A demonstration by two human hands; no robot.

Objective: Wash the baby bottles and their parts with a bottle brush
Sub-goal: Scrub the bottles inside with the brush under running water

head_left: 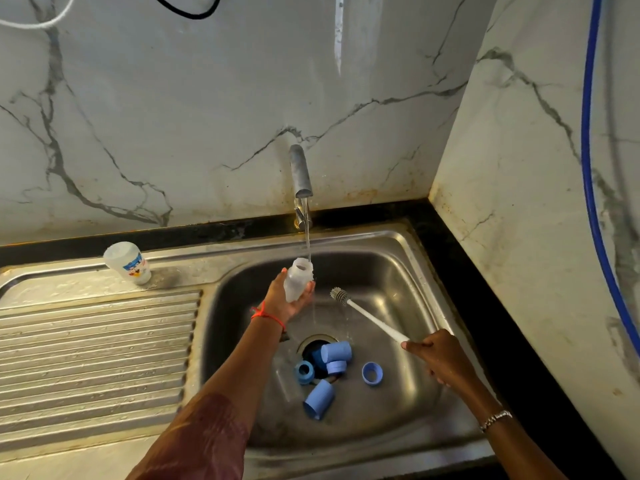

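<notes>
bottle (297, 284): clear, frosted plastic, no cap, open mouth up and tilted a little toward the wall. it sits over the back-left of the sink (398, 244) bowl, its mouth right under the thin stream from the tap (300, 171). water spills off it and runs down past the palm.

left hand (282, 303): palm up, fingers and thumb curled round the bottle's lower half, clamped on it.

right hand (441, 355): fingers closed on the end of the brush (369, 316) handle. white handle slants up and left; the grey bristle head hangs in the air just right of the bottle, not touching it.

sink: steel, wet. loose blue parts lie round the drain (317, 341). cap (336, 351) lies on its side across the drain's edge, with a shorter blue piece (336, 367) touching it just below. lower cap (319, 399) lies on its side nearer the front, open end toward the front. ring (304, 373) lies left of the drain, right ring (372, 374) apart on the bowl floor.

second bottle (127, 263): clear with a printed label, upside down on the steel ledge behind the drainboard (97, 341), well apart from the bowl.
</notes>
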